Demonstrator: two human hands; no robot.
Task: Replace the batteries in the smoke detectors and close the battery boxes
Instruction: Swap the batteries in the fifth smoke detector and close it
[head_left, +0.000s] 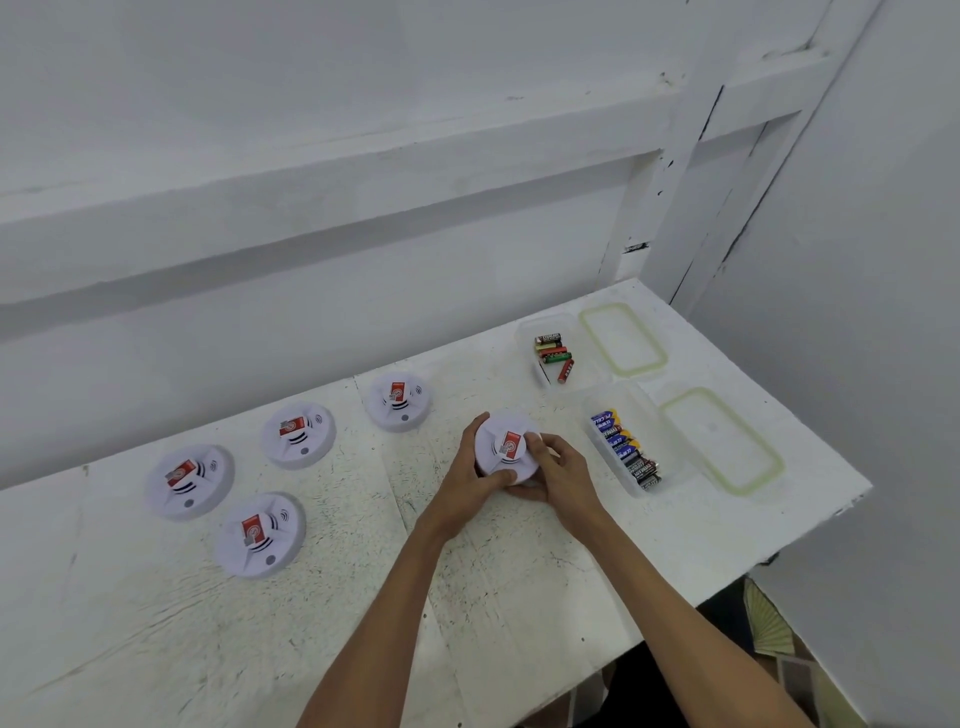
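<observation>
The left hand and right hand curl round one smoke detector, clamped on its rim, toward the right edge of the tabletop. Four other detectors lie leftward. Two open battery boxes sit nearer the far right corner.

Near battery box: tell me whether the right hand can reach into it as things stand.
Probably yes: the box is open, its lid lies beside it, nothing stands between; but the right hand holds a detector.
</observation>
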